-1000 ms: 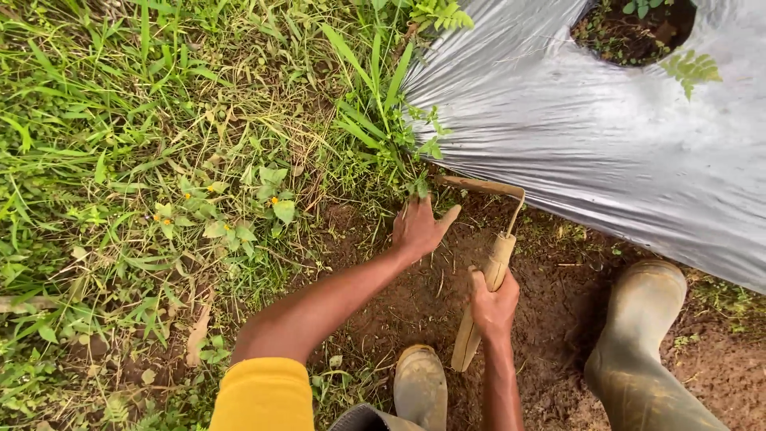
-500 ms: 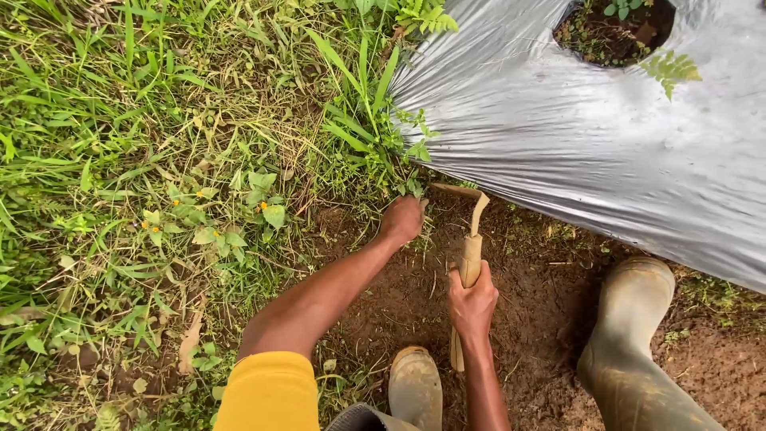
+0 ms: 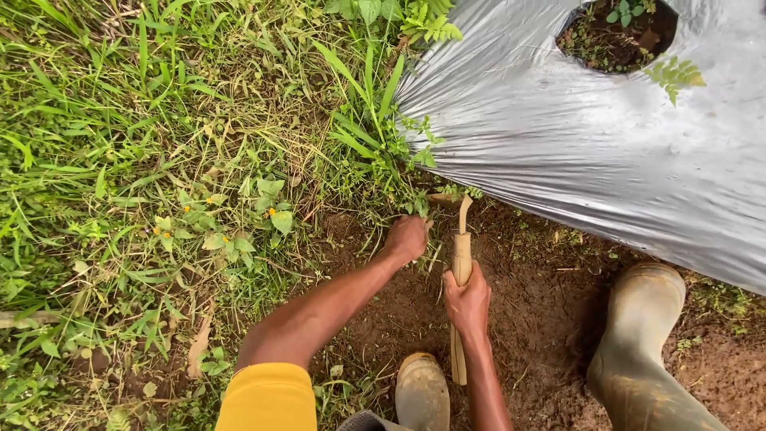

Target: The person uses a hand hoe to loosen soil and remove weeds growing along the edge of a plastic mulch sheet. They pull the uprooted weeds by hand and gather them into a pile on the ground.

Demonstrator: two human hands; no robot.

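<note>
Wood fills the right hand (image 3: 468,304), which is closed around the pale handle of a hand hoe (image 3: 460,271) held upright, apparently so its hooked blade bites the soil by the roots. The left hand (image 3: 406,238) is fisted on a weed clump (image 3: 415,201) just beyond its knuckles, at the edge of the silver plastic mulch (image 3: 590,152), with rubber boots (image 3: 638,335) on bare soil (image 3: 542,311)

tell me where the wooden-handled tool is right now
In the head view, the wooden-handled tool stands just right of centre, gripped by the right hand, its blade end near the silver plastic sheet.
</note>
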